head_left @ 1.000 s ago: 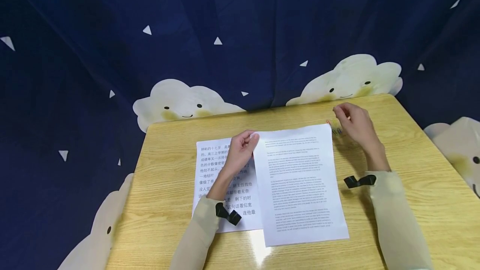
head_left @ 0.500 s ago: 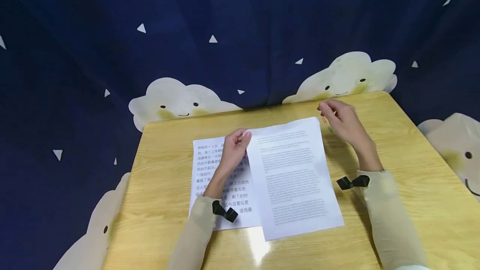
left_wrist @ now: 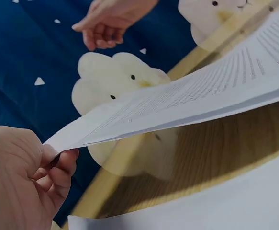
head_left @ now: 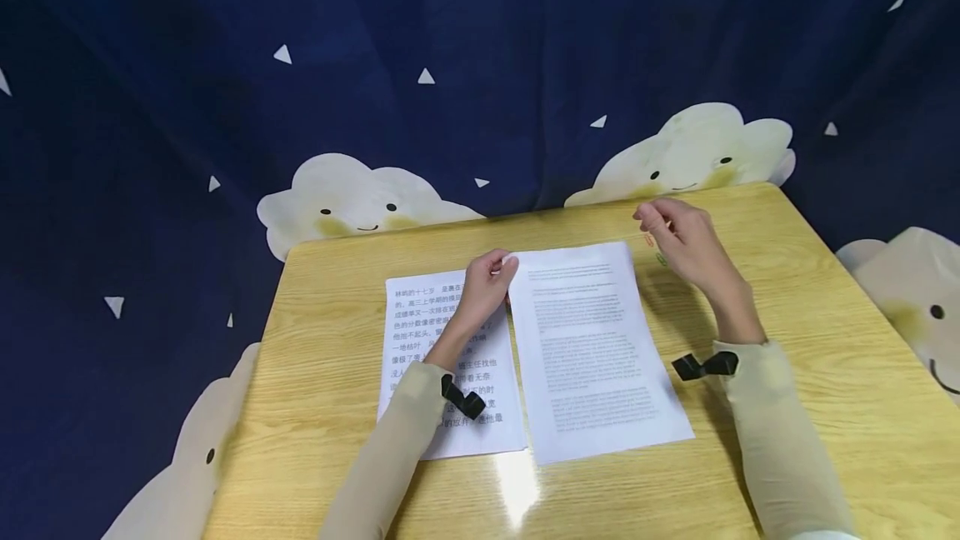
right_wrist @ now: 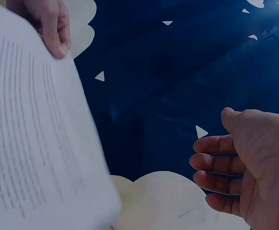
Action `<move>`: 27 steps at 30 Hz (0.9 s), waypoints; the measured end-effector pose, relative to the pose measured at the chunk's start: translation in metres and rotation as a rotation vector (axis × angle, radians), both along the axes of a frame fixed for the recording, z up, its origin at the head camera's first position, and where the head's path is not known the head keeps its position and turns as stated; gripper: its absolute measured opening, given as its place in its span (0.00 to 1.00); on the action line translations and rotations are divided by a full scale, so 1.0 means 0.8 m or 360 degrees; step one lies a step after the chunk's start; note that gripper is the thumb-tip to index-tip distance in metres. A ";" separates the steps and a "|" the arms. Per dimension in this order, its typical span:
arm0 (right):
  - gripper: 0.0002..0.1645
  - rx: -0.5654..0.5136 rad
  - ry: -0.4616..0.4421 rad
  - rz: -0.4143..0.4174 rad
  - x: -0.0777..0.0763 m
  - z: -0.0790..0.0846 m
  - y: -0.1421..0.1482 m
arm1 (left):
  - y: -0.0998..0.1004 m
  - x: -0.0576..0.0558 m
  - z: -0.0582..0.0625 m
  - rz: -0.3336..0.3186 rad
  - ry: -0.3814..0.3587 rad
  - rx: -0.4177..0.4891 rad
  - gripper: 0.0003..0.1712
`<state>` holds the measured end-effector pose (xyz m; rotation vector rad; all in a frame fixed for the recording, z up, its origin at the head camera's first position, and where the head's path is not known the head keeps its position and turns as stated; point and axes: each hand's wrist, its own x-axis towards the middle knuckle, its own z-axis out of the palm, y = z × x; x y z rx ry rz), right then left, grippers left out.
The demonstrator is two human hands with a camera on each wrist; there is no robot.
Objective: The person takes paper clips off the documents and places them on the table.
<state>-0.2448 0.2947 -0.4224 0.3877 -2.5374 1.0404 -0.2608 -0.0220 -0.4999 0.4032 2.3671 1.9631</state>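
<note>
My left hand [head_left: 482,294] pinches the top left corner of printed sheets [head_left: 588,348] between thumb and fingers. In the left wrist view, the sheets [left_wrist: 177,103] arch above the table, and their edge shows more than one layer. A second printed paper [head_left: 450,432], with larger characters, lies on the table under my left forearm, which hides part of it. To the right of the held sheets, my right hand [head_left: 690,248] hovers apart from them. Its fingers [right_wrist: 220,165] are loosely bent in the right wrist view, with nothing between them.
Small orange [head_left: 649,240] and green [head_left: 661,258] clip-like pieces lie by my right hand, partly hidden. The wooden table [head_left: 322,340] meets a dark blue curtain [head_left: 480,48] printed with clouds and triangles at its back edge.
The right hand moves slightly left, then stays still. The left hand shifts right and up over the last half second, and the held sheets swing, their top right corner moving left.
</note>
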 end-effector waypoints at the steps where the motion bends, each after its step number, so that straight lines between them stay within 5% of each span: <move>1: 0.19 0.0002 0.0005 0.0004 0.000 0.001 -0.001 | 0.001 -0.003 -0.001 0.0011 0.0002 -0.0023 0.14; 11: 0.15 0.0016 -0.0019 0.0081 -0.003 -0.001 -0.018 | 0.001 -0.015 -0.015 0.0138 -0.0021 -0.0192 0.12; 20: 0.08 0.0049 0.0068 0.0318 0.003 -0.014 -0.060 | -0.003 -0.018 -0.026 0.0212 0.0037 -0.0381 0.14; 27: 0.27 0.0152 -0.0015 0.0330 0.017 -0.018 -0.088 | -0.005 -0.013 -0.022 0.0188 0.0055 -0.0342 0.26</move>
